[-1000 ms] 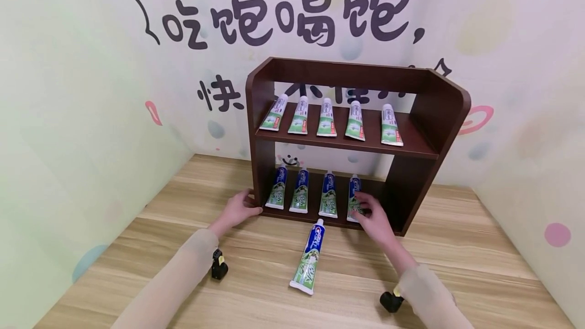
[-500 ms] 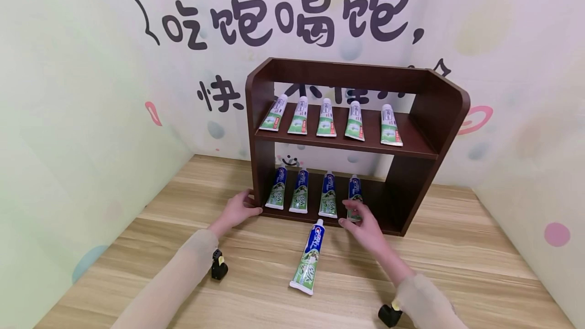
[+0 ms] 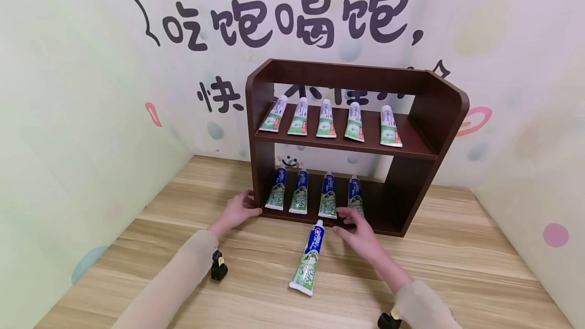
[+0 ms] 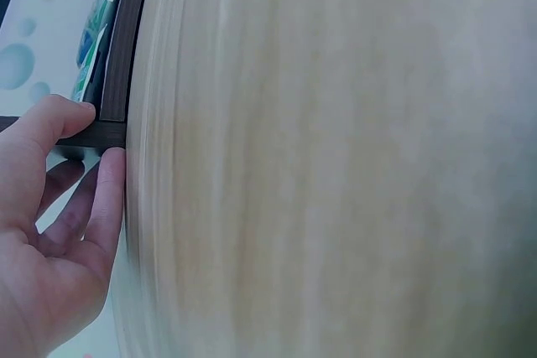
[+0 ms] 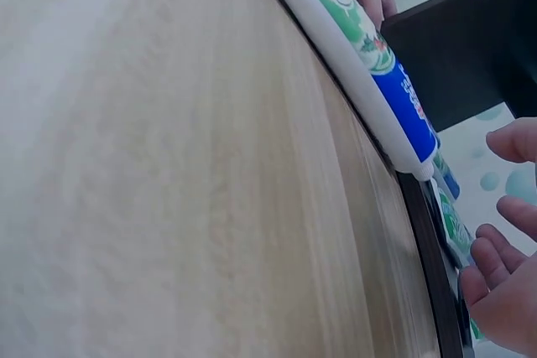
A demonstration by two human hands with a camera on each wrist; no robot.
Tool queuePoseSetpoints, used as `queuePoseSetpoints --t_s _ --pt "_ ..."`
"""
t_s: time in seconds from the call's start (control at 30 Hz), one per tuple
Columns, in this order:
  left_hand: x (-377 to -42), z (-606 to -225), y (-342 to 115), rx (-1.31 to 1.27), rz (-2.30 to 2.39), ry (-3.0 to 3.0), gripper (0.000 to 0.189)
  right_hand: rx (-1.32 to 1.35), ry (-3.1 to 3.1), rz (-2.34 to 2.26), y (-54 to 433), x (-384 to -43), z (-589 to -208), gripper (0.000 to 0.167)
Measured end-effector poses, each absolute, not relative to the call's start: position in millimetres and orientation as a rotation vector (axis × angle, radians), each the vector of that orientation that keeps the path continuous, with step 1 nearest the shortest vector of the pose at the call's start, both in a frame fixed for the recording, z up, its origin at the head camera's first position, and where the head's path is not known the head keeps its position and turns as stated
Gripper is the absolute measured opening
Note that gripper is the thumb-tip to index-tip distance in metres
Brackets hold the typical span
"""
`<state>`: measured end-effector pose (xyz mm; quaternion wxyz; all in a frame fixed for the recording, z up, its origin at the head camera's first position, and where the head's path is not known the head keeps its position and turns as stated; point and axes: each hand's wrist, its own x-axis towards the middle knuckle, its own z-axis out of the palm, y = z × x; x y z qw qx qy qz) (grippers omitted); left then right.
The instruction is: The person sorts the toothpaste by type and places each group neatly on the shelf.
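My left hand (image 3: 236,210) pinches the lower left side panel of the dark brown shelf (image 3: 261,166). In the left wrist view its thumb lies on one face of the panel (image 4: 99,133) and its fingers on the other. My right hand (image 3: 361,236), fingers parted and holding nothing, hovers in front of the rightmost blue-green toothpaste tube (image 3: 354,194) on the lower tier, hiding its bottom end. A loose toothpaste tube (image 3: 307,263) of the same kind lies on the table before the shelf, cap toward it. The right wrist view shows this tube (image 5: 361,52) left of the hand's spread fingers (image 5: 516,142).
Several white-green toothpaste tubes (image 3: 326,120) lie in a row on the upper tier. Other blue-green tubes (image 3: 300,192) fill the lower tier's left and middle. The wooden table (image 3: 461,253) meets a printed wall sheet (image 3: 114,90) behind and beside it.
My right hand has come off the rightmost lower tube and moved left and toward me, nearer the loose tube. My left hand has stayed at the shelf's side.
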<state>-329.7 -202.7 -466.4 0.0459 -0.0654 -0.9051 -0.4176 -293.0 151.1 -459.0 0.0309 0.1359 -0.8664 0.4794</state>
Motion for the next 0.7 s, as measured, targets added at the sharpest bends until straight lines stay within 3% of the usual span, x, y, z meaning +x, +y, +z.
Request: queuePoseSetpoints --t_s 0.7 --pt "-330.2 -467.0 -202.3 -0.209 -1.294 -2.753 0.052 0.521 -2.734 1.409 127.7 -269.5 -471.0 0.052"
